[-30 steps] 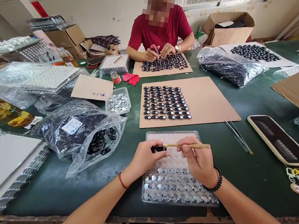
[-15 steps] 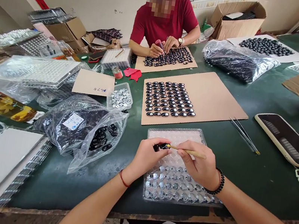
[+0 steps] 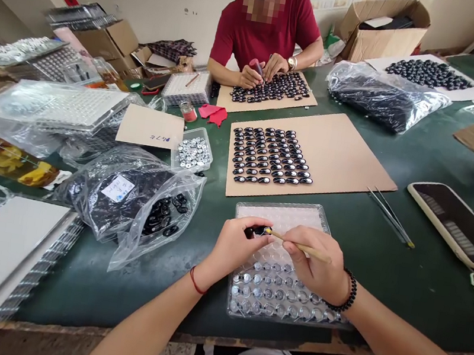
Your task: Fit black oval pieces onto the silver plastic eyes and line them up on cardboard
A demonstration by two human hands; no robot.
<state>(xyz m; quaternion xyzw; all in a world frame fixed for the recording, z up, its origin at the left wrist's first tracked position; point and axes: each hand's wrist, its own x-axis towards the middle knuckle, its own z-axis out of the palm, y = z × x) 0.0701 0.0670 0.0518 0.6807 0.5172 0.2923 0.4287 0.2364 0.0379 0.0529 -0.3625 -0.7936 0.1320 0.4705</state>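
A small black piece (image 3: pixel 259 230) is pinched between the thumb and fingertips of the left hand (image 3: pixel 232 249), held just above the far half of a clear blister tray (image 3: pixel 285 214). The right hand (image 3: pixel 317 265) is closed around a thin wooden stick (image 3: pixel 302 248), whose tip touches the black piece at its 3 o'clock side. The tray lies on the green desk (image 3: pixel 406 270) under both hands; its near rows hold silvery round parts (image 3: pixel 272 294), its far rows look unfilled.

At 12 o'clock from the tray, a cardboard sheet (image 3: pixel 348 159) carries rows of glossy black pieces (image 3: pixel 270 156). At 9 o'clock, an open plastic bag (image 3: pixel 134 203) holds more dark pieces. At 3 o'clock lie tweezers (image 3: pixel 388 215), and further that way a phone (image 3: pixel 458 227) lies face up. Further off at 12 o'clock, a person in a red shirt (image 3: pixel 264 35) works with both hands over another cardboard sheet of black pieces (image 3: pixel 273 89).
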